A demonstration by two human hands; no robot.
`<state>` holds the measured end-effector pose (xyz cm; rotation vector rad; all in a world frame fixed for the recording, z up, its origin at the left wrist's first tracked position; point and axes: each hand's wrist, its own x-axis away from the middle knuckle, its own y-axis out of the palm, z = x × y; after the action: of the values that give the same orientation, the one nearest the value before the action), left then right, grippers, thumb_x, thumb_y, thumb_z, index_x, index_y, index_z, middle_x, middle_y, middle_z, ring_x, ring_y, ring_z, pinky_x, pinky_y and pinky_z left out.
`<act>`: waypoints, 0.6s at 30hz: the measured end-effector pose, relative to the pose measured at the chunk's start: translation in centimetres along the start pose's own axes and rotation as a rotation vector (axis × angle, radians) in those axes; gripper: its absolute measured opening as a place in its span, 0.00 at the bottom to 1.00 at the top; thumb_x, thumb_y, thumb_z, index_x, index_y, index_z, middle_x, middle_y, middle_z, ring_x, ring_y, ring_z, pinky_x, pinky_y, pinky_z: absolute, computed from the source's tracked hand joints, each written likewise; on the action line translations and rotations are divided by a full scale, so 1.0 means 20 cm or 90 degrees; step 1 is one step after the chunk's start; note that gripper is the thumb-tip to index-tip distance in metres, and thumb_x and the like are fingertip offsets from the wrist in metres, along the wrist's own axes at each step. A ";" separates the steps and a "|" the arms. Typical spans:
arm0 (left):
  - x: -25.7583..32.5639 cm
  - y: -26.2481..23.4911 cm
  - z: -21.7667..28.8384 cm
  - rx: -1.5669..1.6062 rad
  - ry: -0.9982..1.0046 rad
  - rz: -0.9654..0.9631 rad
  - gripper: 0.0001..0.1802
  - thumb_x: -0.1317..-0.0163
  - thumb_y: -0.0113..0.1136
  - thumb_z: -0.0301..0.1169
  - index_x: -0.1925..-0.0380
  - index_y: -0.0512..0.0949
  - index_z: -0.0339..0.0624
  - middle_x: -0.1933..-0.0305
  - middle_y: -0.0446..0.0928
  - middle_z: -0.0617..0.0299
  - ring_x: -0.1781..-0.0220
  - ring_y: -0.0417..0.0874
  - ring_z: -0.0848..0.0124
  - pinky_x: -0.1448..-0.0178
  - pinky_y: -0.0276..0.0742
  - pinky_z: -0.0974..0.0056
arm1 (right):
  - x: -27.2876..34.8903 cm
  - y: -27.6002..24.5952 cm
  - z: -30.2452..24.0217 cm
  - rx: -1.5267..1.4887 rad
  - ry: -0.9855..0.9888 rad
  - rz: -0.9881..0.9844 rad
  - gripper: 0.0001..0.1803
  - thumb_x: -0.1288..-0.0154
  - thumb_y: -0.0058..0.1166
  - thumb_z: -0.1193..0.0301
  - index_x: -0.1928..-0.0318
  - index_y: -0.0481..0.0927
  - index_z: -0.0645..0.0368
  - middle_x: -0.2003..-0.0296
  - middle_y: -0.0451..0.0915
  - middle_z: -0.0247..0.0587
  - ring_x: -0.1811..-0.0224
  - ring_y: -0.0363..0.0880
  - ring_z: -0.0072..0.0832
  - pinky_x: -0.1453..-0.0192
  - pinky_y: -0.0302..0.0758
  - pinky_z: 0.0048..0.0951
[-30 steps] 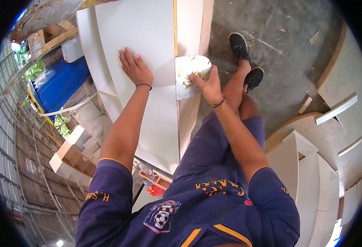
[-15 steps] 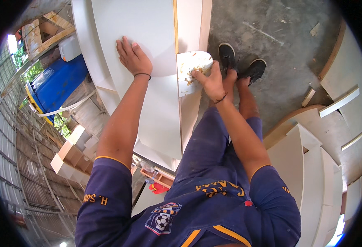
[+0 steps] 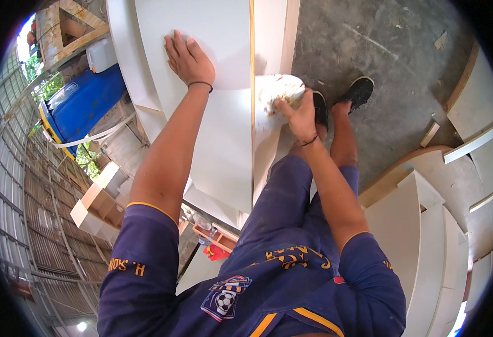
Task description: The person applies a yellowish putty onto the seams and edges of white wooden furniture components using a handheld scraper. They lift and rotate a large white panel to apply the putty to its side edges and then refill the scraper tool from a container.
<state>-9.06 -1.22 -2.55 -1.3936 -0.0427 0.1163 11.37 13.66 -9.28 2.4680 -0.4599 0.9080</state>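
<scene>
A long white panel (image 3: pixel 224 135) with a thin tan edge lies in front of me. My left hand (image 3: pixel 192 60) rests palm down on its top, fingers spread, with a dark band at the wrist. Just right of the panel's edge, my right hand (image 3: pixel 298 115) grips a white flat piece (image 3: pixel 269 92) with a rounded outline and brown smears on it. The thumb is on its upper face, and the other fingers are mostly hidden. Motion blurs this piece, so its exact kind cannot be made out.
Left of the panel are a blue wheeled bin (image 3: pixel 83 106), a white jug (image 3: pixel 100 55) and a wooden frame (image 3: pixel 72 33). White cabinet parts (image 3: pixel 398 219) and loose strips (image 3: pixel 471 143) lie at right. My shoes (image 3: pixel 361 92) stand on the grey concrete floor (image 3: pixel 392 42).
The view has shifted slightly. My left foot has moved back toward me. The stained white piece is now blurred by motion beside the panel edge; my left hand stays flat on the panel.
</scene>
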 end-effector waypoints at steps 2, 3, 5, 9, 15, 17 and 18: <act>0.01 -0.01 -0.03 -0.004 0.012 0.012 0.30 0.29 0.31 0.48 0.32 0.59 0.46 0.25 0.50 0.52 0.24 0.49 0.56 0.24 0.41 0.50 | 0.00 -0.03 -0.01 0.033 0.031 0.008 0.31 0.49 0.69 0.69 0.52 0.64 0.71 0.58 0.76 0.48 0.55 0.76 0.28 0.49 0.74 0.30; 0.01 0.00 -0.04 -0.002 0.014 0.015 0.30 0.29 0.31 0.48 0.32 0.59 0.46 0.25 0.50 0.52 0.24 0.48 0.56 0.24 0.41 0.50 | 0.02 -0.03 -0.02 -0.004 0.030 -0.006 0.31 0.49 0.69 0.69 0.52 0.64 0.70 0.59 0.76 0.48 0.55 0.76 0.28 0.49 0.74 0.30; 0.00 -0.01 -0.04 0.002 0.013 0.013 0.30 0.29 0.31 0.48 0.31 0.58 0.47 0.24 0.49 0.53 0.23 0.47 0.57 0.24 0.39 0.49 | 0.07 -0.04 -0.02 -0.079 0.029 -0.035 0.30 0.49 0.69 0.69 0.53 0.65 0.70 0.59 0.76 0.49 0.55 0.76 0.29 0.48 0.74 0.30; 0.00 0.01 0.00 0.022 0.009 -0.010 0.30 0.29 0.30 0.48 0.31 0.57 0.47 0.23 0.46 0.55 0.22 0.43 0.59 0.23 0.37 0.47 | 0.12 -0.01 0.09 0.021 -0.046 0.000 0.29 0.48 0.69 0.68 0.54 0.66 0.70 0.59 0.76 0.48 0.55 0.76 0.28 0.49 0.74 0.30; 0.01 0.00 -0.04 0.033 0.019 -0.016 0.30 0.29 0.32 0.47 0.31 0.57 0.47 0.23 0.46 0.54 0.22 0.43 0.58 0.23 0.36 0.47 | 0.11 -0.11 0.06 -0.034 0.008 0.092 0.23 0.41 0.64 0.70 0.52 0.67 0.69 0.57 0.76 0.46 0.56 0.76 0.27 0.52 0.73 0.28; 0.03 0.00 -0.05 0.036 0.068 -0.026 0.30 0.29 0.33 0.46 0.31 0.57 0.46 0.23 0.47 0.54 0.22 0.43 0.57 0.23 0.35 0.47 | 0.09 -0.23 0.08 -0.202 0.028 0.099 0.22 0.36 0.58 0.72 0.46 0.67 0.68 0.54 0.77 0.45 0.55 0.77 0.28 0.53 0.75 0.29; 0.08 -0.03 -0.12 0.025 0.107 -0.034 0.29 0.29 0.33 0.46 0.31 0.57 0.46 0.24 0.47 0.54 0.22 0.43 0.57 0.23 0.35 0.46 | 0.13 -0.27 0.03 -0.264 0.068 0.118 0.23 0.35 0.56 0.71 0.43 0.66 0.66 0.53 0.77 0.43 0.55 0.77 0.28 0.54 0.75 0.29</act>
<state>-7.14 -3.46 -2.53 -1.3574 0.0621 -0.0442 16.04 17.39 -9.59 2.0168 -0.7642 0.9056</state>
